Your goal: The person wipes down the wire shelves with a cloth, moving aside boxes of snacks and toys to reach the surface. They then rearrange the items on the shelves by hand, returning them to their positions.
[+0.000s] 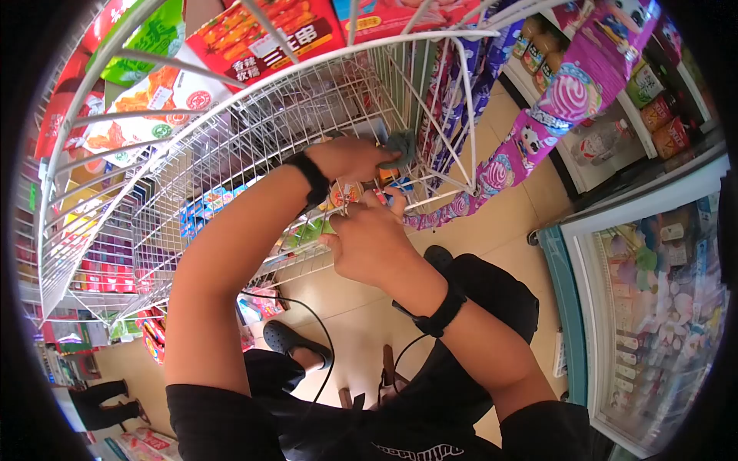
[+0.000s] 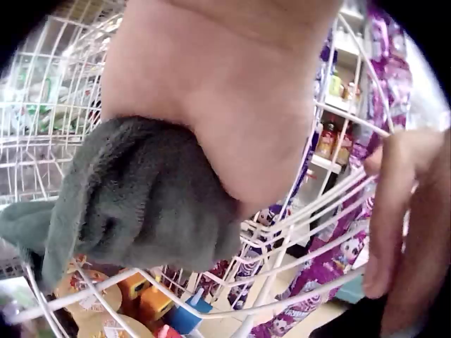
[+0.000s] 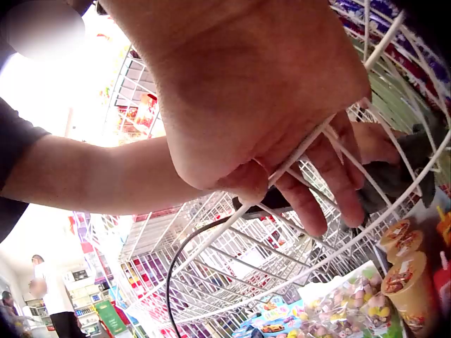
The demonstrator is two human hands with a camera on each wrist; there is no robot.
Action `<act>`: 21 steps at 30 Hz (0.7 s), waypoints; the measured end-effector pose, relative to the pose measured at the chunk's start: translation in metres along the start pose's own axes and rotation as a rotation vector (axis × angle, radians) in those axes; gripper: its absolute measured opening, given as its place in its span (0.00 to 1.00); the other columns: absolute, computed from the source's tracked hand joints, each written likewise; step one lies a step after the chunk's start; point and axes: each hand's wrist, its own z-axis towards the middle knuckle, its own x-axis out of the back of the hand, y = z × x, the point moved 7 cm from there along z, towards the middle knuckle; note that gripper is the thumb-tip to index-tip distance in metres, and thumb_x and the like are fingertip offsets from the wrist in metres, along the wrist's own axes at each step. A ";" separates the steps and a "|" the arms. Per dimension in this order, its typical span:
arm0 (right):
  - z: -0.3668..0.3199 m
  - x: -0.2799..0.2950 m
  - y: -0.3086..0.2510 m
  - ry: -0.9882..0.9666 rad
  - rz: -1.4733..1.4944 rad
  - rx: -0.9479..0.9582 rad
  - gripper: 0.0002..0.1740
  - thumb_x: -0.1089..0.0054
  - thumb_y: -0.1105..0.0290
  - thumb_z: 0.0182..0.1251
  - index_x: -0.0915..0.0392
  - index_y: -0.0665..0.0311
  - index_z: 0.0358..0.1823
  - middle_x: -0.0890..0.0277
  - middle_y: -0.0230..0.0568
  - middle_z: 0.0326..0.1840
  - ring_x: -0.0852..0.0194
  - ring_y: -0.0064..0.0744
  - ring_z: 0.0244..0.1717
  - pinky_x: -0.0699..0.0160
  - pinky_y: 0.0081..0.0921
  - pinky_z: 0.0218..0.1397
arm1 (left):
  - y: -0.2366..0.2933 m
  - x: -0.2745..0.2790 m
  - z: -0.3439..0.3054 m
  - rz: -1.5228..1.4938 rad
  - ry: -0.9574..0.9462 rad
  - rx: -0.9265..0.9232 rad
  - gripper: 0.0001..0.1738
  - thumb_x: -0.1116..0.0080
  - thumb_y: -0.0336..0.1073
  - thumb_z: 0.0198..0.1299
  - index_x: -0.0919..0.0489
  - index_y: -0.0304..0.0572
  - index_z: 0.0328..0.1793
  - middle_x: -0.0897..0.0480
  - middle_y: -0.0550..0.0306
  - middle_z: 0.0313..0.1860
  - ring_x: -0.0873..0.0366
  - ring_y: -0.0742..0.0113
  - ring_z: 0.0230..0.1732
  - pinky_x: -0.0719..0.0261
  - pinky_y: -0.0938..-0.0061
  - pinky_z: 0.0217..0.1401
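My left hand (image 1: 350, 159) reaches over the front of a white wire rack (image 1: 469, 115) and grips a dark grey-green cloth (image 2: 141, 190). The cloth bunches below the hand and drapes over the wires in the left wrist view. Nearer my body, my right hand (image 1: 373, 242) holds the rack's front rail, its fingers (image 3: 331, 176) hooked past the wire. Just beneath the hands are round-lidded cups (image 3: 412, 292), small orange and blue items (image 2: 155, 303) and a bag of wrapped sweets (image 3: 345, 303). The cloth partly hides the left fingers.
Snack packets (image 1: 269, 38) fill the upper tier. Purple packet strips (image 1: 538, 138) hang on the right, with drink shelves (image 1: 607, 146) behind them. A glass-topped freezer (image 1: 576, 307) stands at my right. A black cable (image 1: 327, 330) hangs below the arms. Another person (image 3: 53, 292) stands in the background.
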 end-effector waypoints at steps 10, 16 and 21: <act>-0.001 -0.004 -0.002 -0.034 -0.019 -0.020 0.13 0.44 0.59 0.57 0.17 0.60 0.29 0.22 0.45 0.34 0.34 0.42 0.50 0.57 0.56 0.59 | 0.016 0.003 0.042 -0.007 0.030 0.126 0.32 0.52 0.41 0.57 0.37 0.58 0.71 0.20 0.40 0.47 0.21 0.44 0.48 0.25 0.56 0.49; -0.001 -0.006 0.000 0.057 0.001 -0.007 0.13 0.44 0.59 0.57 0.17 0.60 0.30 0.22 0.45 0.37 0.33 0.44 0.52 0.59 0.57 0.60 | 0.022 0.000 0.056 0.170 -0.049 0.231 0.35 0.49 0.36 0.52 0.37 0.56 0.71 0.19 0.44 0.47 0.20 0.47 0.47 0.22 0.54 0.47; -0.001 -0.006 0.000 -0.108 -0.008 -0.034 0.14 0.45 0.58 0.58 0.17 0.61 0.31 0.22 0.44 0.38 0.35 0.42 0.55 0.59 0.57 0.61 | 0.019 -0.003 0.012 0.013 -0.172 0.158 0.37 0.48 0.37 0.53 0.41 0.52 0.73 0.19 0.41 0.47 0.20 0.45 0.45 0.23 0.59 0.45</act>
